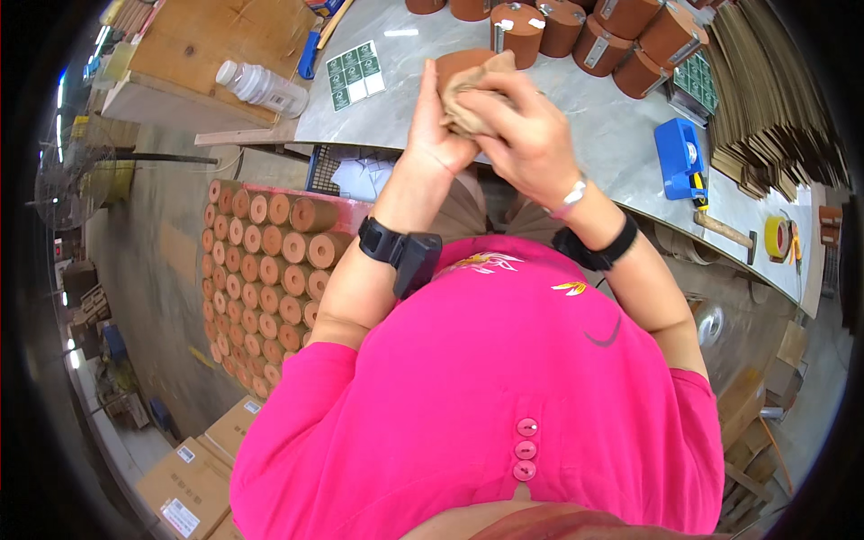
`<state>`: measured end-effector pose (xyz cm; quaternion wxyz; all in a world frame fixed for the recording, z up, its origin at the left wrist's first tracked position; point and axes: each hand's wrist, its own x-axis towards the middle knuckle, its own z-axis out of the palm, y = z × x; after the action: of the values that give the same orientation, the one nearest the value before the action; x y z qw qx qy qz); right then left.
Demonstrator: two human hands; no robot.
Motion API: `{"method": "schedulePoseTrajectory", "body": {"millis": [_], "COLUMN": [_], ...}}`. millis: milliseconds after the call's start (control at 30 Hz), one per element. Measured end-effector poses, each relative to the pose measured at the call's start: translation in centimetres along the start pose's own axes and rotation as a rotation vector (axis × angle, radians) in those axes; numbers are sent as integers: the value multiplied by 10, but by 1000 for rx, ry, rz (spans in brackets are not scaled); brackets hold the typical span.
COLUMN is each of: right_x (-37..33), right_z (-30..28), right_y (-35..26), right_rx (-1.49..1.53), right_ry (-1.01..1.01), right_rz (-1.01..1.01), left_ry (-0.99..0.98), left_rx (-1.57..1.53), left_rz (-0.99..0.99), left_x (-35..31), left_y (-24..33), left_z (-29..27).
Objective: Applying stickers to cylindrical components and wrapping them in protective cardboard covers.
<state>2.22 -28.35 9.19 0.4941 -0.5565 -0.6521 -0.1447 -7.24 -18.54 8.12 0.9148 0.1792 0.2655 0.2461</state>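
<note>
Over the front part of the grey tabletop [405, 90], a reddish-brown cylinder [461, 63] rests in my left hand [434, 135], with the fingers along its left side. My right hand [533, 135] grips a crumpled beige cloth [468, 101] and presses it against the cylinder. The cloth and right hand cover much of the cylinder. Several similar brown cylinders [560, 18] with metal plates on their sides stand or lie at the far right of the table. A sheet of green and white stickers [356, 76] lies left of my hands.
Right: a blue tape dispenser [675, 157], a hammer [727, 229], yellow tape [776, 238] and stacked cardboard sheets [765, 90]. Left: a white bottle [261, 88] beside a wooden box [211, 58]. Below the table are a basket of papers [360, 175], stacked hollow-ended cylinders [270, 270] and cartons [184, 481].
</note>
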Motion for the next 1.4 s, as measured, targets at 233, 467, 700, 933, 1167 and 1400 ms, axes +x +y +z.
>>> {"method": "schedulePoseTrajectory", "body": {"millis": [233,467,700,933,1167,1400], "right_x": [24,-32,-100,-102,-25,8], "right_z": [8,-37,-46,-43,-26,6], "right_y": [24,76,63,82,28,58], "right_rx": [-252,-324,-513,-416,133,-35], "right_ry": [206,-58,-358,-335,34,103], "right_rz": [159,470,412,458,396,247], "left_ry": [-2,-90,-250,-135,-94,-185], "left_rx": [-10,-90,-10,18,261,313], "left_rz": [-86,-82,-99,-22,3,-77], "left_x": [-6,-4,-2,2,-4,-4], "left_y": [-5,5,10,5,0,-10], "left_z": [13,-13,-28,-28,-25,-22]}}
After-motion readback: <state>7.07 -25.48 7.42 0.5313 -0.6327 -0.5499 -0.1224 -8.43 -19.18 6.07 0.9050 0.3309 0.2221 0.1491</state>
